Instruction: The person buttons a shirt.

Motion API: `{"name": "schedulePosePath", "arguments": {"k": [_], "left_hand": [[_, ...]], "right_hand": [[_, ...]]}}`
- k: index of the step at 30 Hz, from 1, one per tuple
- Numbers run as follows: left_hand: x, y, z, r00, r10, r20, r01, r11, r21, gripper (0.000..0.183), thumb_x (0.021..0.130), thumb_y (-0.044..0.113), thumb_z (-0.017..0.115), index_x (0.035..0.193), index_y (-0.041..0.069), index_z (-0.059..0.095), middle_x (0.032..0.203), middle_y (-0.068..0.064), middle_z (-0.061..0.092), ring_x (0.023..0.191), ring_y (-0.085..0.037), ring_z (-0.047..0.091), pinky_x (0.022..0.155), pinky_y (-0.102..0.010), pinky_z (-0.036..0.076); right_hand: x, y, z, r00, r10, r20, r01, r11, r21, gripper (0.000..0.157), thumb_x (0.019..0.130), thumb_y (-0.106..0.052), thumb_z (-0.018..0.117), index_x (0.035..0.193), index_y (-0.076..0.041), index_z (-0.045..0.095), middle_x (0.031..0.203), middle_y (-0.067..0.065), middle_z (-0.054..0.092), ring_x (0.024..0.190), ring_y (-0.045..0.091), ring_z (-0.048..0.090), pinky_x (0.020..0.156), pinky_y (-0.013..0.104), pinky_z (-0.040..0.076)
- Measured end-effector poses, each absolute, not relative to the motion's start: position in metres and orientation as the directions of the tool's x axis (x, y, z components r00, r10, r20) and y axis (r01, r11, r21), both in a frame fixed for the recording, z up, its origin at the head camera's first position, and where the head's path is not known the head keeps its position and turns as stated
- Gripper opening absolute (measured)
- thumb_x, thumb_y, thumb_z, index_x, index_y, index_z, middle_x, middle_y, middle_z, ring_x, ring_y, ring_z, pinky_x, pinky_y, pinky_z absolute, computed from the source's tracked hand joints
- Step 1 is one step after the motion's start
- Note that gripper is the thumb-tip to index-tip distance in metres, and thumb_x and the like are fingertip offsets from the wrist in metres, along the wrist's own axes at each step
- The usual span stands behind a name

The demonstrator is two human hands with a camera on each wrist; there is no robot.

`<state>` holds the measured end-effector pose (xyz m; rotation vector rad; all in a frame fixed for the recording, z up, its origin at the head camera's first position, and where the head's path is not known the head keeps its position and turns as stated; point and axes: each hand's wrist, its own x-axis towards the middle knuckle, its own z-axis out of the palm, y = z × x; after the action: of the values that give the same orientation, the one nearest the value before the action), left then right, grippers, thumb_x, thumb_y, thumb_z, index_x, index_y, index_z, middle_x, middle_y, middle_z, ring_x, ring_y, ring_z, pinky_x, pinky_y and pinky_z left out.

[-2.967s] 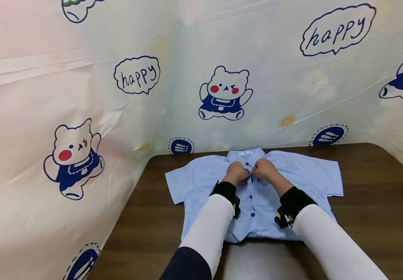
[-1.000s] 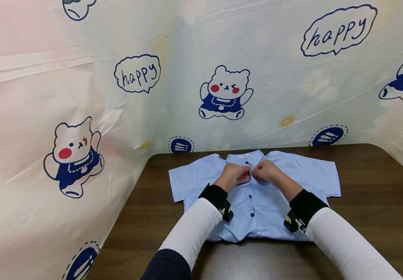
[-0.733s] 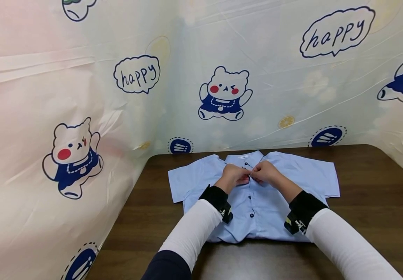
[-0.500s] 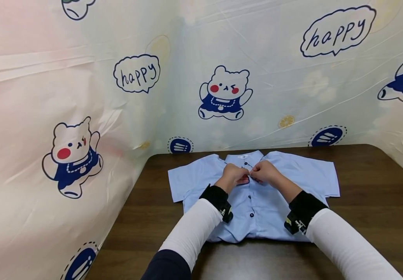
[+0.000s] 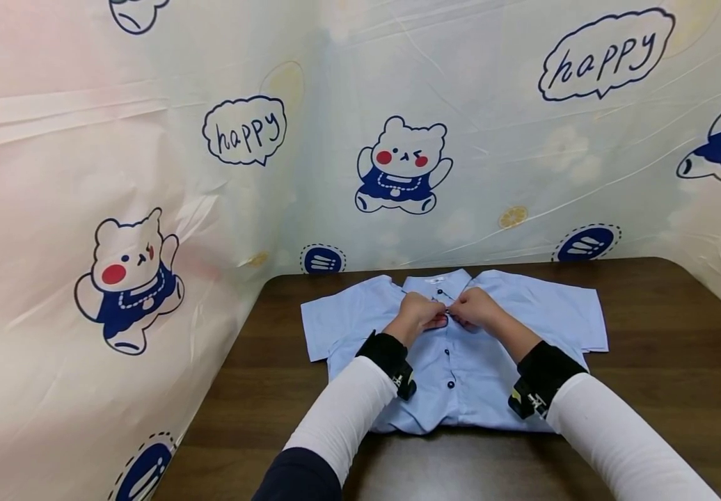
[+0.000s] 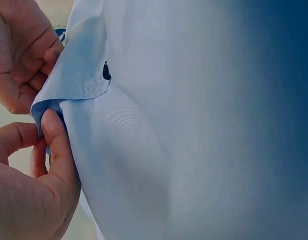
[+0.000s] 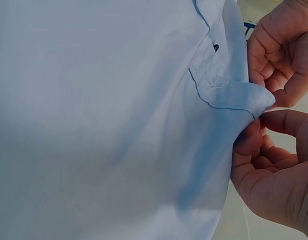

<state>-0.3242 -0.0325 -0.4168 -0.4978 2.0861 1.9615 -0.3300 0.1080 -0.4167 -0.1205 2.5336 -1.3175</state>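
A light blue short-sleeved shirt (image 5: 479,396) lies front side up, its collar away from me. Both hands meet at its button placket, just below the collar. My left hand (image 5: 420,312) pinches the placket edge; in the left wrist view its thumb (image 6: 55,127) and fingers hold the folded cloth. My right hand (image 5: 474,308) pinches the cloth right beside it, and in the right wrist view the thumb and index finger (image 7: 281,120) meet at the placket edge. A dark button (image 5: 447,312) shows between the fingertips. Another button (image 5: 440,291) sits above the hands.
Under the shirt is a dark brown wooden table (image 5: 241,417). A pale curtain (image 5: 492,125) printed with cartoon bears hangs behind and to the left. Lower down the placket are more dark buttons (image 5: 451,384). Black straps with small cameras (image 5: 406,379) circle both wrists.
Since the earliest frame, my left hand has turned and its forearm has swung to the left, while my right forearm has shifted slightly right. Over the last second only the fingertips move slightly.
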Motion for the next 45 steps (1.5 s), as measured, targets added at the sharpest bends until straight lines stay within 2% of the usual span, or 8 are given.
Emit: {"name": "schedulePosePath", "arguments": {"k": [9, 20, 23, 26, 29, 32, 38, 45], "left_hand": [[-0.322, -0.036, -0.412, -0.927, -0.052, -0.372, -0.375, 0.058, 0.925, 0.012, 0.081, -0.009, 0.070, 0.091, -0.004, 0.067, 0.088, -0.010, 0.065, 0.065, -0.016, 0.063, 0.068, -0.029, 0.057], [-0.324, -0.038, -0.415, -0.954, -0.083, -0.288, -0.299, 0.364, 0.882, 0.009, 0.081, -0.004, 0.075, 0.083, 0.002, 0.069, 0.085, -0.006, 0.064, 0.066, -0.017, 0.067, 0.062, -0.027, 0.056], [-0.318, -0.048, -0.411, -0.984, 0.037, -0.176, -0.107, 0.663, 0.741, 0.011, 0.082, 0.009, 0.079, 0.079, 0.006, 0.069, 0.079, -0.002, 0.064, 0.067, -0.013, 0.063, 0.063, -0.023, 0.052], [-0.305, -0.060, -0.407, -0.977, 0.198, -0.083, 0.148, 0.902, 0.405, 0.020, 0.080, 0.027, 0.082, 0.078, 0.012, 0.068, 0.075, 0.003, 0.063, 0.068, -0.012, 0.058, 0.060, -0.024, 0.046], [-0.287, -0.070, -0.404, -0.949, 0.292, -0.116, 0.278, 0.953, 0.122, 0.032, 0.077, 0.043, 0.082, 0.079, 0.014, 0.066, 0.074, 0.004, 0.060, 0.067, -0.013, 0.055, 0.057, -0.029, 0.046], [-0.270, -0.079, -0.404, -0.925, 0.300, -0.231, 0.313, 0.949, -0.021, 0.048, 0.071, 0.057, 0.082, 0.083, 0.014, 0.064, 0.077, 0.002, 0.059, 0.067, -0.013, 0.054, 0.056, -0.031, 0.047], [-0.258, -0.090, -0.411, -0.888, 0.321, -0.330, 0.377, 0.919, -0.119, 0.064, 0.060, 0.067, 0.082, 0.089, 0.012, 0.065, 0.083, 0.000, 0.060, 0.073, -0.014, 0.054, 0.065, -0.032, 0.050], [-0.266, -0.092, -0.421, -0.884, 0.351, -0.309, 0.394, 0.915, -0.088, 0.065, 0.062, 0.063, 0.084, 0.095, 0.010, 0.063, 0.088, -0.003, 0.062, 0.079, -0.016, 0.058, 0.071, -0.032, 0.052]], "right_hand": [[-0.329, 0.109, -0.413, -0.909, -0.209, -0.360, 0.247, 0.427, -0.870, 0.018, 0.093, -0.012, 0.055, 0.078, -0.004, 0.060, 0.067, 0.001, 0.052, 0.059, 0.013, 0.047, 0.053, 0.023, 0.038], [-0.328, 0.109, -0.415, -0.921, -0.202, -0.333, 0.191, 0.512, -0.837, 0.019, 0.094, -0.011, 0.057, 0.082, 0.000, 0.065, 0.069, 0.003, 0.055, 0.060, 0.015, 0.051, 0.055, 0.023, 0.043], [-0.319, 0.112, -0.414, -0.945, -0.241, -0.221, 0.018, 0.635, -0.772, 0.017, 0.093, -0.011, 0.061, 0.084, 0.001, 0.068, 0.070, 0.004, 0.057, 0.062, 0.016, 0.053, 0.057, 0.026, 0.045], [-0.303, 0.117, -0.411, -0.951, -0.286, -0.118, -0.145, 0.750, -0.645, 0.013, 0.089, -0.011, 0.067, 0.088, 0.002, 0.066, 0.075, 0.006, 0.059, 0.068, 0.019, 0.054, 0.063, 0.031, 0.048], [-0.283, 0.124, -0.408, -0.935, -0.348, -0.063, -0.276, 0.829, -0.486, 0.020, 0.085, -0.014, 0.072, 0.090, 0.002, 0.063, 0.079, 0.007, 0.060, 0.072, 0.021, 0.055, 0.068, 0.037, 0.049], [-0.266, 0.128, -0.409, -0.911, -0.398, -0.110, -0.342, 0.877, -0.339, 0.030, 0.083, -0.024, 0.076, 0.089, 0.001, 0.062, 0.079, 0.007, 0.058, 0.071, 0.021, 0.053, 0.066, 0.039, 0.048], [-0.254, 0.125, -0.421, -0.885, -0.445, -0.137, -0.424, 0.892, -0.155, 0.047, 0.077, -0.043, 0.080, 0.085, 0.000, 0.062, 0.087, 0.016, 0.058, 0.085, 0.032, 0.055, 0.074, 0.046, 0.049], [-0.266, 0.125, -0.430, -0.894, -0.433, -0.118, -0.418, 0.899, -0.129, 0.048, 0.077, -0.043, 0.080, 0.083, 0.001, 0.062, 0.097, 0.025, 0.061, 0.099, 0.042, 0.055, 0.085, 0.053, 0.047]]}}
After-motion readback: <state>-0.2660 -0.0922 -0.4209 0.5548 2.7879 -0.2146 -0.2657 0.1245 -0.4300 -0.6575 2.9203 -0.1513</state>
